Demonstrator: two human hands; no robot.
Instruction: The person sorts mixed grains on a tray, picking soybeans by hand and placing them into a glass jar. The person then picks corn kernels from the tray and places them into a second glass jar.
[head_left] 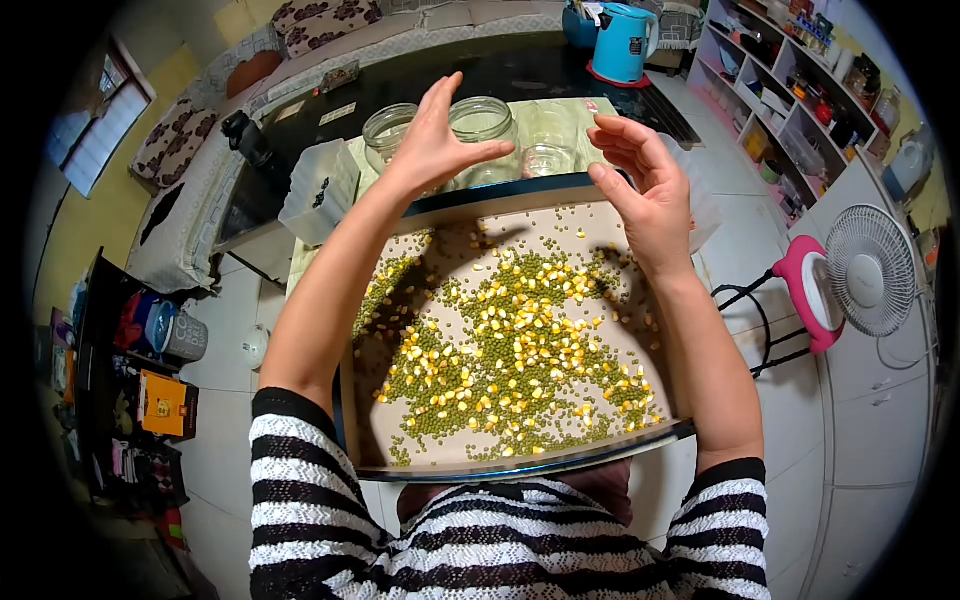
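A shallow box (520,466) with a dark rim lies in front of me, its pale bottom strewn with mixed green mung beans (520,395) and yellow corn kernels (535,290). My left hand (447,140) is raised over the far rim, thumb and fingers apart, holding nothing. Behind it stand a glass jar (385,128) and a second open glass jar (484,122); the hand partly covers both. A third clear glass vessel (550,150) is farther right. At the far right corner, my right hand (648,195) hangs with loosely bent, spread fingers and nothing in it.
A clear plastic container (322,190) stands left of the jars, and another (704,205) is partly hidden behind my right hand. A blue kettle (622,45) sits at the back of the black table (440,68). A fan (868,270) on a pink stool (808,295) stands right.
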